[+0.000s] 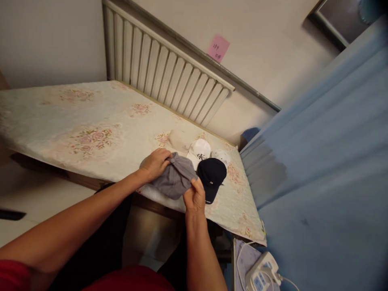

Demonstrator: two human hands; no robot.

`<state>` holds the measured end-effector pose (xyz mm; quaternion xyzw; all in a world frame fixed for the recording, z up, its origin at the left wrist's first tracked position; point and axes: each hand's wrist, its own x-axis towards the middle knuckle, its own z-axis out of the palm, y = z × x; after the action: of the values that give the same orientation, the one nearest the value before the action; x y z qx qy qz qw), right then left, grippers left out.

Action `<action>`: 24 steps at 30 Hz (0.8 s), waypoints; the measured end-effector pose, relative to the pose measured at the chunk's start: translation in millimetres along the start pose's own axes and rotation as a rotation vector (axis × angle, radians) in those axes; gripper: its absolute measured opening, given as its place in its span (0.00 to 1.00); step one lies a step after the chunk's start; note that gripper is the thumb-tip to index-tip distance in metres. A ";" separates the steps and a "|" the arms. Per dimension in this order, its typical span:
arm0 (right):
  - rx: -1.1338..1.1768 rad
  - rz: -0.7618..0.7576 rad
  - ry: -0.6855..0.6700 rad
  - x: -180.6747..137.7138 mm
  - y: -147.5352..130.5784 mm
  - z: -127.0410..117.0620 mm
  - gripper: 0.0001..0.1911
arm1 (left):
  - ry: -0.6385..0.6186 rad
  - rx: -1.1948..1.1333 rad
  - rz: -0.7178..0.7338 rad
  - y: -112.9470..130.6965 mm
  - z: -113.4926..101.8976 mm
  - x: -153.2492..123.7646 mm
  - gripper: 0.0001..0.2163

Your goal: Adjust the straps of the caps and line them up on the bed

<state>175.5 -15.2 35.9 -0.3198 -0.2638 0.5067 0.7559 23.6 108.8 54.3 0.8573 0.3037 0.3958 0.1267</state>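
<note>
A grey baseball cap (176, 178) is held between both hands above the near edge of the bed. My left hand (156, 163) is closed on its upper left side, fingers over the fabric. On the lower right, my right hand (195, 196) pinches the cap's edge with the thumb on top. Just right of it lies a dark navy cap (211, 173), its brim toward me. Behind are a white cap (200, 149) with black letters, a beige cap (177, 139) and another white cap (221, 155), partly covered by the navy one.
The caps lie on a bed (60, 121) with a floral cover. A white radiator (163, 68) runs along the wall behind, under a pink note (218, 47). A blue curtain (318, 161) hangs at the right. At lower right, a power strip (262, 273) with cords sits on a small stand.
</note>
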 end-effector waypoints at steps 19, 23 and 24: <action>0.059 0.267 0.192 -17.2 47.0 -48.6 0.21 | -0.204 -0.121 -0.205 -2.9 58.3 -64.1 0.08; 0.014 0.259 0.261 -17.6 50.2 -50.1 0.20 | -0.215 -0.131 -0.221 0.2 59.8 -69.0 0.08; 0.001 0.242 0.261 -17.6 50.9 -50.6 0.19 | -0.216 -0.134 -0.226 0.8 60.2 -70.0 0.08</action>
<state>175.5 -28.2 -36.8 -0.4118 -0.1227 0.5483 0.7175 34.3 66.1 -26.8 0.8448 0.3558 0.3041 0.2593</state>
